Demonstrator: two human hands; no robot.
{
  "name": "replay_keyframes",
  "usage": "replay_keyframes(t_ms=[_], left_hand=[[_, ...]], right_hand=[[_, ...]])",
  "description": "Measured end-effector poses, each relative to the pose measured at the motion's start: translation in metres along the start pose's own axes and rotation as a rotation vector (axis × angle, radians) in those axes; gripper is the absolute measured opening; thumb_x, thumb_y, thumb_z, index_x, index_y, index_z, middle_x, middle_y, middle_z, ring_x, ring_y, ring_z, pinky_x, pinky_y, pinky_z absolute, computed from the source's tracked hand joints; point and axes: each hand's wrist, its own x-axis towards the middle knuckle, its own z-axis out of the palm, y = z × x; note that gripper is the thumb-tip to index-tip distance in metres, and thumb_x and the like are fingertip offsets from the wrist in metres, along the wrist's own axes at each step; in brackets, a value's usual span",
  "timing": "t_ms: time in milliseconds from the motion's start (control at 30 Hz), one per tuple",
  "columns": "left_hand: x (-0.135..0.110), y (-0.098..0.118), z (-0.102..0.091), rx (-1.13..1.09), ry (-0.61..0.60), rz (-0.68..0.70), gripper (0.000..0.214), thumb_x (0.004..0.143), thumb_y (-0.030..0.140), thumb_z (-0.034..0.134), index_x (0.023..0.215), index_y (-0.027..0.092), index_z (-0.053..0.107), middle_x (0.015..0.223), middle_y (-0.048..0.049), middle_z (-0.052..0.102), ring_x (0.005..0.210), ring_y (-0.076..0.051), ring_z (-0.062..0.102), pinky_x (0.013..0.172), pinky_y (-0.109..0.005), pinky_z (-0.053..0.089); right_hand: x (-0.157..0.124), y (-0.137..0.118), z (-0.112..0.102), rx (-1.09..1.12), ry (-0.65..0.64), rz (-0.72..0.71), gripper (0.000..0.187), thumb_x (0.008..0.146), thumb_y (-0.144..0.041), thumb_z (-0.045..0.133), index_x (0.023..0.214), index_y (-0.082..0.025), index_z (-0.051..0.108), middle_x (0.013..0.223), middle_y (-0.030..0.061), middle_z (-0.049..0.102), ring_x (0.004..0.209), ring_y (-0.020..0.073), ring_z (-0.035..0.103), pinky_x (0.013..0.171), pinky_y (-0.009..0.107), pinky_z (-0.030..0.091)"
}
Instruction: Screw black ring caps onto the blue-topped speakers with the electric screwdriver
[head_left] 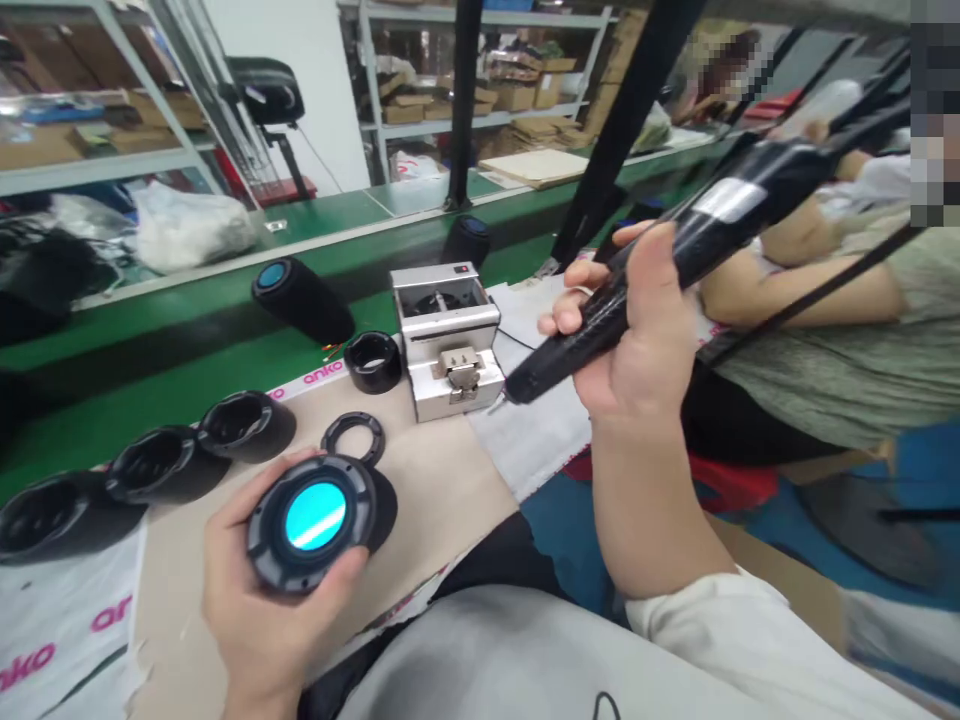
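My left hand [262,610] is wrapped round a black cylindrical speaker [274,560], its end with a shiny blue disc turned up towards me. In my right hand [645,340] is a black electric screwdriver [577,340], its thin bit pointing down and left, apart from the speaker. Just beyond the speaker lies a loose black ring [353,437] on the brown cardboard. A small silver machine [448,345] stands to the left of the screwdriver's tip, and a short black ring-shaped part [373,362] sits beside that machine.
Several hollow black housings [247,425] line the bench's left side. Another speaker with a blue end [300,300] lies at the back on the green surface [202,345]. A co-worker's arm [810,280] is at the right. Dark posts [465,110] rise behind the bench.
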Motion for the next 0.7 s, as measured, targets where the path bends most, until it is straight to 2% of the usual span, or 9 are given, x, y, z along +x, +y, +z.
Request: replay_keyframes(t_ms=[67,167,267,367,467,700], left_hand=[[0.002,0.003,0.008,0.005,-0.007,-0.006,0.086,0.066,0.030,0.100,0.146,0.022,0.069,0.136,-0.0107,0.078,0.122,-0.035,0.078,0.113,-0.053,0.062],[0.005,0.007,0.029,-0.040,-0.073,0.013,0.084,0.069,0.031,0.099,0.147,0.024,0.069,0.137,-0.0104,0.078,0.125,-0.034,0.077,0.111,-0.051,0.063],[0.011,0.008,0.050,-0.086,-0.135,0.043,0.082,0.071,0.033,0.099,0.146,0.023,0.068,0.138,-0.0113,0.077,0.127,-0.034,0.076,0.111,-0.049,0.062],[0.016,0.007,0.063,-0.098,-0.149,0.053,0.084,0.071,0.032,0.099,0.148,0.021,0.066,0.139,-0.0121,0.076,0.128,-0.033,0.076,0.110,-0.045,0.061],[0.018,0.005,0.066,-0.085,-0.153,0.052,0.084,0.072,0.033,0.099,0.148,0.020,0.065,0.140,-0.0125,0.075,0.128,-0.032,0.075,0.110,-0.043,0.060],[0.015,0.005,0.061,-0.062,-0.178,0.024,0.087,0.072,0.038,0.099,0.149,0.020,0.062,0.141,-0.0144,0.073,0.131,-0.036,0.073,0.114,-0.049,0.059]], right_hand=[[0.004,0.005,0.002,0.086,-0.034,-0.070,0.041,0.085,-0.052,0.094,0.093,-0.029,0.060,0.062,-0.0090,0.064,0.045,0.0113,0.055,0.046,0.025,0.052],[0.007,0.022,0.015,0.113,-0.181,-0.097,0.040,0.091,-0.059,0.087,0.090,-0.028,0.061,0.057,-0.0090,0.059,0.040,0.0109,0.049,0.039,0.026,0.045],[0.011,0.040,0.032,0.049,-0.259,-0.081,0.054,0.084,-0.072,0.087,0.088,-0.027,0.058,0.056,-0.0088,0.056,0.040,0.0112,0.048,0.037,0.027,0.040],[0.014,0.047,0.044,-0.035,-0.293,-0.059,0.062,0.078,-0.080,0.086,0.083,-0.026,0.055,0.055,-0.0097,0.052,0.040,0.0090,0.045,0.035,0.025,0.033],[0.014,0.047,0.050,-0.108,-0.305,-0.027,0.064,0.077,-0.080,0.085,0.080,-0.024,0.055,0.055,-0.0101,0.050,0.042,0.0072,0.045,0.037,0.023,0.032],[0.017,0.052,0.049,-0.153,-0.320,0.022,0.066,0.078,-0.079,0.087,0.078,-0.025,0.047,0.054,-0.0101,0.046,0.041,0.0071,0.041,0.037,0.024,0.030]])
